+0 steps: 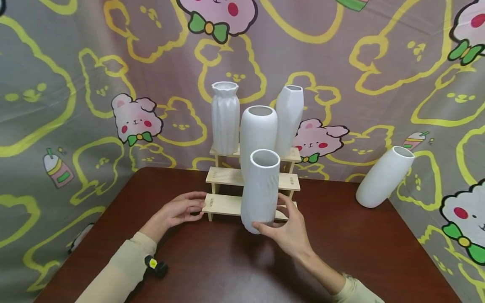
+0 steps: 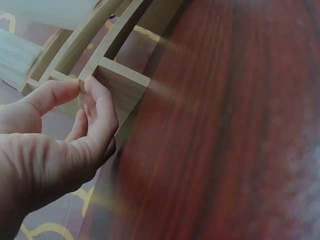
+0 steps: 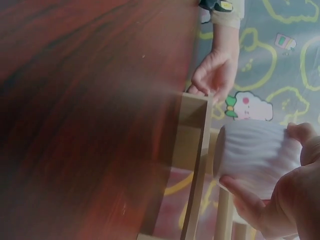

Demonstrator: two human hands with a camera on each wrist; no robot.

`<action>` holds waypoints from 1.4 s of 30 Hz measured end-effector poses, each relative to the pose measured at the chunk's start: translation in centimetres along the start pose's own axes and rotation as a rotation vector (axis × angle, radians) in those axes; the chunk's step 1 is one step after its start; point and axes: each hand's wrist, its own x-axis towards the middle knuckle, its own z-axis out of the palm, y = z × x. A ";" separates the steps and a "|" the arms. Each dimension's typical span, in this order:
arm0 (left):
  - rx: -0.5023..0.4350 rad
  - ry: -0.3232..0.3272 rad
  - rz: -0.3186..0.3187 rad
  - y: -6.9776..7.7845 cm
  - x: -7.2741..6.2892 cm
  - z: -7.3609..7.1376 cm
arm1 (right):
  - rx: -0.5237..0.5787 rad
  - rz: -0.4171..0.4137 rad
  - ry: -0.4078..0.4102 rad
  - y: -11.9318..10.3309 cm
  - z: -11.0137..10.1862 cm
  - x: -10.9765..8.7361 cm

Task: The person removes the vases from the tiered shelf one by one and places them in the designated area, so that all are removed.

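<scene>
My right hand [image 1: 289,229] grips a white ribbed vase [image 1: 260,193] low on its body, thumb on the near side. The vase is upright, off the table, in front of the lowest step of a three-step wooden display stand [image 1: 223,205]. In the right wrist view the wavy ridges of its side show between thumb and fingers. With thumb and fingertips, my left hand [image 2: 65,135] pinches the left end of that lowest step. Behind the held vase, a smooth rounded white vase [image 1: 259,122] is partly hidden, so which step bears it cannot be told.
On the top step stand a pleated white vase [image 1: 226,120] at left and a faceted white vase [image 1: 291,118] at right. Another white vase [image 1: 384,176] leans on the right of the dark red-brown table [image 1: 204,261]. A patterned curtain [image 1: 178,75] encloses the back and sides.
</scene>
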 end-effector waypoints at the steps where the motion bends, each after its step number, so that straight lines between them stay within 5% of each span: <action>1: -0.001 0.000 -0.001 0.0 0.0 0.0 | -0.007 0.001 0.005 0.0 -0.2 0.0; 12: -0.006 -0.013 0.000 0.0 0.0 -0.2 | -0.034 -0.007 0.036 3.9 -3.2 0.2; 26: -0.025 -0.018 -0.004 0.1 -0.1 0.0 | -0.143 0.046 0.142 4.4 -7.4 0.1; 42: -0.027 -0.016 -0.013 0.1 -0.1 0.0 | -0.425 0.101 0.309 5.3 -12.8 1.3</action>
